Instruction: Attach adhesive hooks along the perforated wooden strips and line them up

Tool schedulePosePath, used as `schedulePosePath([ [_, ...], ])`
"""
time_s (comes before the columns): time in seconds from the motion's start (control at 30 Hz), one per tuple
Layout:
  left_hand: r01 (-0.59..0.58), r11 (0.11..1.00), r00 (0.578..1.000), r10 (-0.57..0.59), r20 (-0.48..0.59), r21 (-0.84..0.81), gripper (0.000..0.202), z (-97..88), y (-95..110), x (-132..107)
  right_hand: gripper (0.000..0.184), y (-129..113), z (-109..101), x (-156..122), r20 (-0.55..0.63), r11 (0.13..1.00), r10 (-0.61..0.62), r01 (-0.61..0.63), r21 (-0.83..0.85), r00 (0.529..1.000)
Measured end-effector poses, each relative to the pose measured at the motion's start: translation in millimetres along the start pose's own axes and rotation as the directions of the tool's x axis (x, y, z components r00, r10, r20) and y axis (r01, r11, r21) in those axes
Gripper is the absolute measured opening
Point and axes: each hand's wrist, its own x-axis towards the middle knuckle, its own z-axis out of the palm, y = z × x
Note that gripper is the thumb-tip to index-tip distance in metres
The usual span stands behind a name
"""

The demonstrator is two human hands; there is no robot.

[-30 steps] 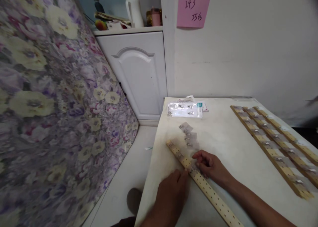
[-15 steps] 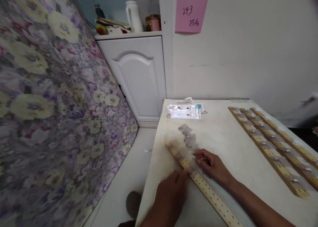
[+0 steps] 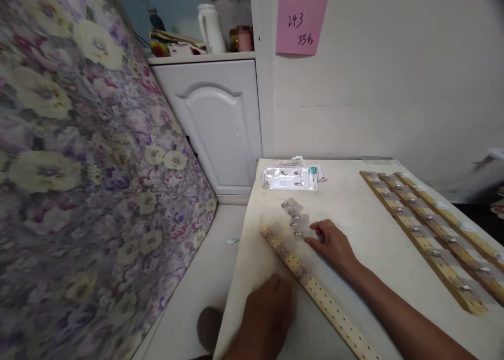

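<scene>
A pale wooden strip with rows of small holes (image 3: 331, 306) lies slantwise on the table, with a few clear plastic cards bearing small metal pieces (image 3: 302, 272) on its upper part. My left hand (image 3: 270, 313) is just left of the strip and apart from it; its fingers are curled but blurred, their tips hidden. Beyond the strip, my right hand (image 3: 333, 247) has thumb and index finger apart, at the edge of the nearest loose clear card (image 3: 301, 226). More such cards (image 3: 291, 206) overlap behind that one, small metal pieces showing along their left edges.
Several similar wooden strips with cards (image 3: 413, 229) lie side by side at the right. Clear retail packs (image 3: 289, 178) rest near the table's back edge. A white cabinet (image 3: 212, 134) and a flowered curtain (image 3: 98, 192) stand to the left; a pink note (image 3: 302, 21) hangs on the wall.
My left hand has come off the strip, moving slightly left and down. My right hand has moved up and away from the strip to the loose cards.
</scene>
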Motion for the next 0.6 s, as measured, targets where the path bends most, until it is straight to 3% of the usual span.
schedulePosePath([
  [0.23,-0.042,0.999,0.997,0.044,-0.062,0.034,0.018,2.6,-1.9,0.1,0.019,-2.1,-2.7,-5.8,-0.009,0.996,0.043,-0.042,0.084,0.999],
  [0.37,-0.056,0.998,0.996,0.057,-0.068,0.014,0.018,7.2,-6.2,2.7,0.016,0.4,-4.2,-8.1,0.046,0.958,0.088,-0.097,0.27,0.995],
  [0.5,-0.077,0.997,0.994,0.078,-0.08,0.009,0.018,7.9,-7.5,1.3,0.024,6.7,-12.3,-8.6,0.134,0.793,0.137,-0.189,0.579,0.982],
  [0.6,-0.105,0.994,0.989,0.103,-0.102,-0.013,0.018,7.2,-8.5,-1.6,0.033,12.1,-25.7,-12.4,0.181,0.678,0.158,-0.24,0.694,0.971],
])
